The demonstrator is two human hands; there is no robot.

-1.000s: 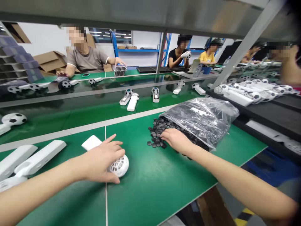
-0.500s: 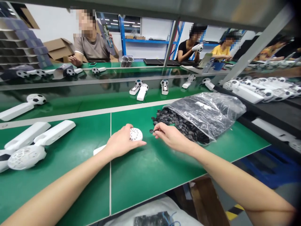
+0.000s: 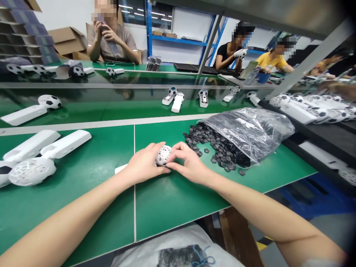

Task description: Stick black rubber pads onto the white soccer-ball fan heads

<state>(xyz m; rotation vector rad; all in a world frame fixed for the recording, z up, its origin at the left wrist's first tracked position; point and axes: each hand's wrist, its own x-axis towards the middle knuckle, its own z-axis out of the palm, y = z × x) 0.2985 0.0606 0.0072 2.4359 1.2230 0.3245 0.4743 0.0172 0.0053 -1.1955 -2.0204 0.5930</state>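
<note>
Gripping the round lattice head of a white football-headed device [image 3: 164, 153] at the centre of the frame, the left hand [image 3: 144, 163] curls around it, while the right hand [image 3: 187, 164] pinches a small dark piece [image 3: 164, 164] against its lower edge. Right of centre, black pentagonal pieces [image 3: 218, 148] spill from a clear plastic bag [image 3: 251, 129] onto the green worktop [image 3: 167, 207].

the left hand [image 3: 146, 162] cups a white latticed ball [image 3: 164, 153] whose edge the right hand [image 3: 189, 163] touches.
</note>
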